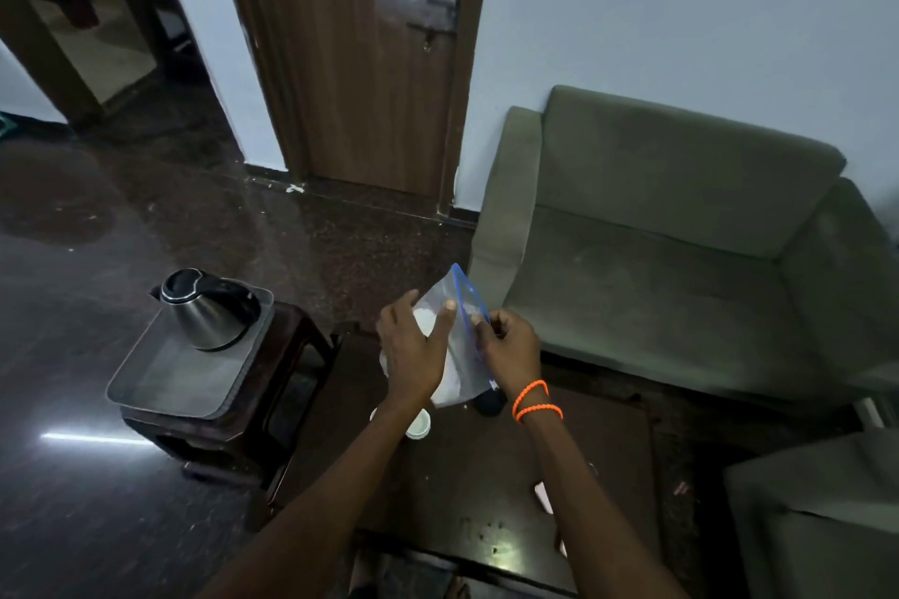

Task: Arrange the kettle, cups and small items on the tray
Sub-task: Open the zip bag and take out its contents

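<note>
A steel kettle (206, 309) with a black lid stands on the far end of a grey tray (165, 384), which rests on a small dark stool. Over the dark coffee table (462, 477) I hold up a clear zip bag (464, 345) with a blue seal; something white shows inside it. My left hand (413, 350) grips the bag's left side. My right hand (506, 348), with orange bands on the wrist, pinches the blue seal edge. A white cup (419, 423) stands on the table below my left wrist. A small dark object (491, 401) sits under the bag.
A green sofa (681, 258) stands to the right of the table, and another green seat (817, 516) is at the lower right. A wooden door (369, 54) is ahead. Dark polished floor stretches to the left. A few small pale items lie near the table's right edge.
</note>
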